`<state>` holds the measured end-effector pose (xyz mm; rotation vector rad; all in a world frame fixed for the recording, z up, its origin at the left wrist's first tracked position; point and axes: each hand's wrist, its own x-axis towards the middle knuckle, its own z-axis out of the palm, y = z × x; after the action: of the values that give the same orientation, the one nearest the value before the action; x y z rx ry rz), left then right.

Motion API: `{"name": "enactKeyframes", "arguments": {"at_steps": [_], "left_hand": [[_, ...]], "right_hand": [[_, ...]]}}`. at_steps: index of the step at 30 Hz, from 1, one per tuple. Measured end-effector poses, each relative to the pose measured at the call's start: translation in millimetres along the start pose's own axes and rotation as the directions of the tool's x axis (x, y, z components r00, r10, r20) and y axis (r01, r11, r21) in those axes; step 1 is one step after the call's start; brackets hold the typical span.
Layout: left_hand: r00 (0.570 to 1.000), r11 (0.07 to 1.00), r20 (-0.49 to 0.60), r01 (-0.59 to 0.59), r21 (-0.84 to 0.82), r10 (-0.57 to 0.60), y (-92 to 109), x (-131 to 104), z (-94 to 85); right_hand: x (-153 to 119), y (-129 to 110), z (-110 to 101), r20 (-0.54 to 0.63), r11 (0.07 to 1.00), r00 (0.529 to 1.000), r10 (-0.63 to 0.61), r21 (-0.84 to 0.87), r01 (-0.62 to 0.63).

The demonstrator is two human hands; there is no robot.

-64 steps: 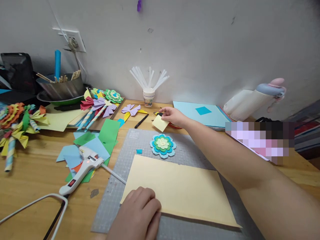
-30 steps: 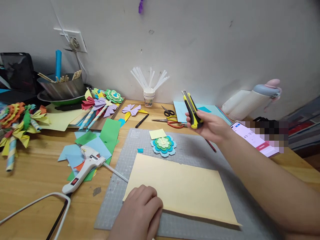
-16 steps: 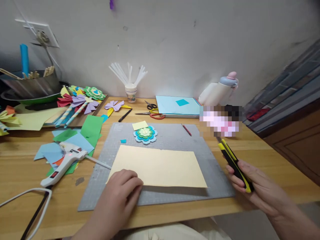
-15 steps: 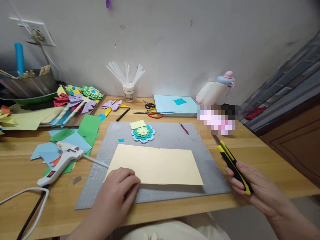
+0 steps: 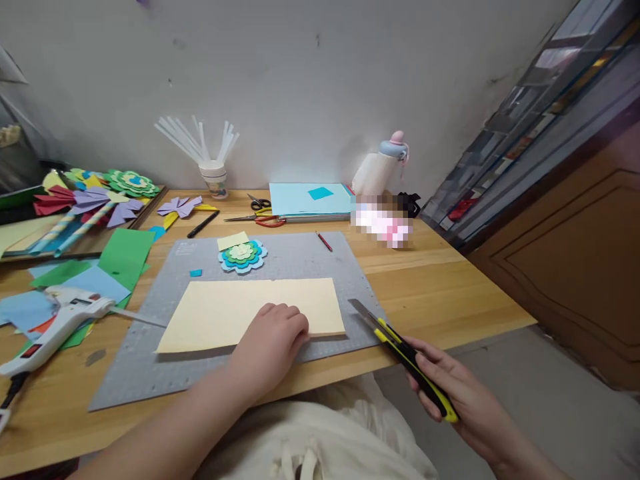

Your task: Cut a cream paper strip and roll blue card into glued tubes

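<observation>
A pale yellow sheet of paper point(image 5: 215, 310) lies on the grey cutting mat point(image 5: 130, 373), its near edge slightly raised. My left hand point(image 5: 273, 340) rests on the sheet's near edge, right of its middle, with the fingers curled over it; the fingertips are partly hidden. In my right hand point(image 5: 450, 380) is a black and yellow utility knife point(image 5: 413, 360). Its blade is out and points toward the mat's right edge, apart from the paper. Behind the sheet sits a layered blue and green paper flower point(image 5: 243, 258), with a small yellow paper piece point(image 5: 233, 241) against it.
A white glue gun point(image 5: 60, 327) lies at left among green and blue paper scraps point(image 5: 127, 257). Scissors point(image 5: 260, 219), a black pen point(image 5: 203, 224), a red pencil point(image 5: 324, 241) and a cup of white sticks point(image 5: 214, 179) stand or lie farther back. A bottle point(image 5: 380, 167) is by the wall.
My view has turned right. My left hand has slid rightward along the paper's near edge from its left corner. The knife has come closer to the paper's right side.
</observation>
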<state>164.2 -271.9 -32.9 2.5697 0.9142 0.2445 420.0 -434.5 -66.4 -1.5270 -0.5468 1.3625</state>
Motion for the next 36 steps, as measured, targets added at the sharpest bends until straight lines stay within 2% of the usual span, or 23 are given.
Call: {"name": "enactKeyframes", "arguments": {"at_steps": [5, 10, 17, 24, 30, 34, 36], "left_hand": [[0.998, 0.998, 0.067, 0.007, -0.06, -0.003, -5.3, 10.7, -6.2], [0.993, 0.995, 0.114, -0.027, -0.093, 0.037, 1.8, 21.6, -5.2], [0.986, 0.995, 0.141, -0.084, -0.057, 0.091, 9.9, 31.0, -2.8], [0.959, 0.984, 0.229, -0.145, -0.1, 0.165, 2.8, 18.2, -10.6], [0.966, 0.981, 0.181, -0.173, -0.092, 0.187, 0.2, 14.3, 1.2], [0.97, 0.98, 0.15, -0.184, -0.076, 0.194, 0.1, 12.0, 5.3], [0.97, 0.979, 0.142, -0.19, -0.073, 0.199, -0.3, 12.0, 5.2]], "right_hand": [[4.2, 12.6, -10.6, -0.002, 0.998, 1.0, -0.02, -0.063, 0.02], [3.2, 14.6, -18.5, -0.038, 0.998, 0.999, 0.02, -0.061, -0.022], [-6.2, 7.9, -14.1, -0.082, 0.998, 0.995, 0.06, -0.012, -0.062], [-15.7, 2.3, 0.5, 0.092, 0.988, 0.991, 0.097, 0.111, -0.107], [-14.2, 9.5, 6.9, 0.095, 0.995, 0.991, 0.099, 0.005, -0.1], [-14.4, 10.6, 8.2, 0.19, 0.999, 0.981, 0.029, 0.019, -0.033], [-14.8, 9.9, 9.3, 0.184, 0.999, 0.983, -0.004, 0.046, -0.004]]}}
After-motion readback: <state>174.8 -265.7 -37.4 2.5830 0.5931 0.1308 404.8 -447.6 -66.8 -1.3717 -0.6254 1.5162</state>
